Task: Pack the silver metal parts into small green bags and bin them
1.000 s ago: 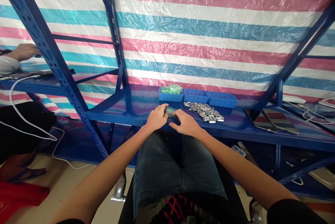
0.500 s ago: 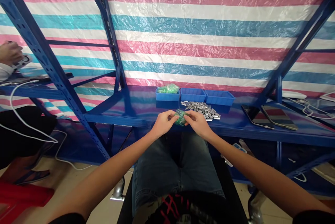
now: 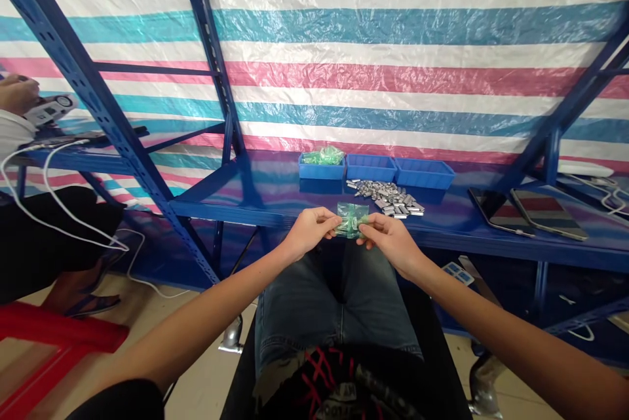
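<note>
Between my two hands is a small clear green-tinted plastic bag (image 3: 348, 218), spread flat above the front edge of the blue shelf. My left hand (image 3: 314, 230) pinches its left side, and my right hand (image 3: 386, 236) grips its right side. Some pale slender shapes show through the plastic, too small to name. Just beyond the bag lies a loose pile of small silvery metal pieces (image 3: 388, 197). Behind the pile, a blue bin (image 3: 322, 171) holds crumpled green plastic bags (image 3: 325, 156).
Two more blue bins, a middle one (image 3: 371, 168) and a right one (image 3: 425, 174), stand in the same row. Two dark-screened tablets (image 3: 548, 213) lie to the right. Blue rack posts (image 3: 98, 92) rise at the left, where another person's hand (image 3: 19, 95) holds a white device.
The bag, bunched up between my fingers before, is now spread out flatter. My right hand has shifted slightly right, and the whole view has tilted a little.
</note>
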Demonstrator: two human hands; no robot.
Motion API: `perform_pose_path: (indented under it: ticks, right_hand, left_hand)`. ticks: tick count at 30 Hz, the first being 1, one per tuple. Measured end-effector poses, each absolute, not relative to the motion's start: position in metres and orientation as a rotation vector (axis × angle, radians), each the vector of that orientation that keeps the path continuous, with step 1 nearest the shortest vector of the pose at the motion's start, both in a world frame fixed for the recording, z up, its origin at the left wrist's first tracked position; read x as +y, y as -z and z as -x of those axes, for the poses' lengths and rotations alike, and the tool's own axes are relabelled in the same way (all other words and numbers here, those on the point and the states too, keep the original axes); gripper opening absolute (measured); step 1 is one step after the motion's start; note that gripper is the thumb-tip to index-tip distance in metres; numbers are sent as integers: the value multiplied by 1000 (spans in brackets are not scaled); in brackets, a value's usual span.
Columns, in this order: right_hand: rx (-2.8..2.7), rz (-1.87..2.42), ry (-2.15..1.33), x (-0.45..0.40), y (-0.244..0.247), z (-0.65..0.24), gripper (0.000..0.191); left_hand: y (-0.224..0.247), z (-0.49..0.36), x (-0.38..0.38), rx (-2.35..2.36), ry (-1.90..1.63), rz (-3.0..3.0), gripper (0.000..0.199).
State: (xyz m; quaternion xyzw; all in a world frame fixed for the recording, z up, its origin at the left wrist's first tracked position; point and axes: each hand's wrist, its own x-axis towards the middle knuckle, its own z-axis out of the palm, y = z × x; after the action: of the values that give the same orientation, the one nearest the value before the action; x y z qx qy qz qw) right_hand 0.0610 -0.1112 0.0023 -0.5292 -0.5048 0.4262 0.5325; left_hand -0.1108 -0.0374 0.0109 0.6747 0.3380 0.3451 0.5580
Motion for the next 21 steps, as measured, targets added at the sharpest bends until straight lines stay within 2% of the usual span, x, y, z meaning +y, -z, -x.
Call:
perform_pose_path:
  ticks: [10, 15, 21]
  right_hand:
    - [-1172, 1205, -1143, -116, -6, -55, 41]
    - [-1214, 1251, -1149, -117, -9, -59, 38]
    - [-1360, 1321, -1125, -119, -12, -59, 31]
  left_hand:
    - [-12, 113, -45, 770, -832, -1945, 30]
    - [-14, 111, -50, 689, -866, -1802, 22]
    - [-18, 113, -50, 672, -857, -1767, 24]
